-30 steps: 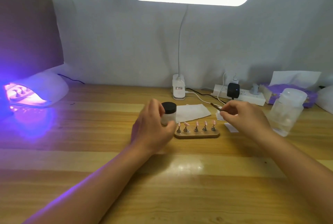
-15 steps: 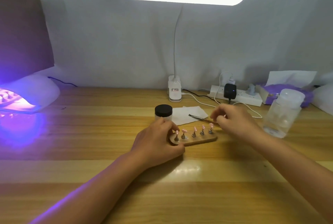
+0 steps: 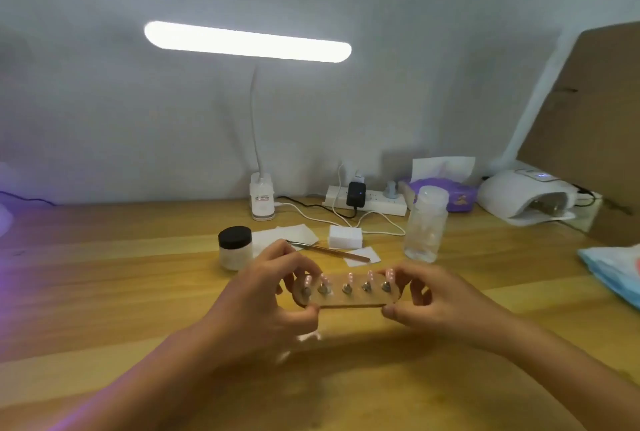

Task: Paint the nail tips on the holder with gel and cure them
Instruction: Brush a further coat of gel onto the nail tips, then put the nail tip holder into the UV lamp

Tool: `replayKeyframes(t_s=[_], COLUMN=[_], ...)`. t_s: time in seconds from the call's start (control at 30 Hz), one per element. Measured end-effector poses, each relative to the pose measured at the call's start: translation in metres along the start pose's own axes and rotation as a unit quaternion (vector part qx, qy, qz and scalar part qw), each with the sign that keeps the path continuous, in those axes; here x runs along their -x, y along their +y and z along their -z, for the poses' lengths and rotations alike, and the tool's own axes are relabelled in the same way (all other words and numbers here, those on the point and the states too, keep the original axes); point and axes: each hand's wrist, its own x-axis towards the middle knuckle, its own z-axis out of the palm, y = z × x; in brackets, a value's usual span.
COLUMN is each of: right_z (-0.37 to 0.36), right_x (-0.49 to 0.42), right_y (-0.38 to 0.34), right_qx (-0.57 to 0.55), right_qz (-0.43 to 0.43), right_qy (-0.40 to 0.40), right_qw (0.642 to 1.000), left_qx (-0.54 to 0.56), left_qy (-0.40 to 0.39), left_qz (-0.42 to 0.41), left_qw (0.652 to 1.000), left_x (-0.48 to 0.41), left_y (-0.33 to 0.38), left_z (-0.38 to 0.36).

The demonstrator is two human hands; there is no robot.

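The left hand (image 3: pixel 263 295) and right hand (image 3: pixel 440 299) pinch the ends of the seemingly light, stiff holder (image 3: pixel 349 301); keep the grip off its fragile nail tips (image 3: pixel 350 278).

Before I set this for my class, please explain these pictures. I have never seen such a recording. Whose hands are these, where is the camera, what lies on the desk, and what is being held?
No machine is involved. A person works with bare hands, and all the pictures come from one camera worn on their head, looking forward and down.

The left hand and right hand each grip one end of a wooden holder, apparently raised off the table. Five pink nail tips stand on its pegs.

Behind it lie a black-lidded jar, a thin brush, a white block and a clear bottle. A white curing lamp sits far right, and a lit desk lamp is above.
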Motion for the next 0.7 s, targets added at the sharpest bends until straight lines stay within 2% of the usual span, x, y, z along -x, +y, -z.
replayKeyframes(t_s=[0.13, 0.3, 0.43, 0.57, 0.7], right_z=[0.035, 0.075, 0.115, 0.153, 0.184], right_x=[0.06, 0.12, 0.15, 0.149, 0.098], right_y=[0.018, 0.045, 0.092, 0.129, 0.184], right_qx=[-0.022, -0.016, -0.018, 0.026, 0.175], right_qz=[-0.001, -0.099, -0.2, -0.284, -0.353], right_qy=[0.034, 0.124, 0.243, 0.339, 0.329], right_qw=[0.999, 0.987, 0.949, 0.896, 0.858], left_qx=[0.055, 0.07, 0.151, 0.255, 0.258], left_qy=[-0.027, -0.063, -0.058, -0.056, -0.04], left_qz=[-0.045, -0.077, 0.025, 0.111, 0.094], left_qw=[0.997, 0.993, 0.987, 0.959, 0.961], left_x=[-0.02, -0.067, -0.106, -0.125, -0.127], left_y=[0.04, 0.095, 0.123, 0.132, 0.127], left_z=[-0.029, -0.088, -0.147, -0.195, -0.211])
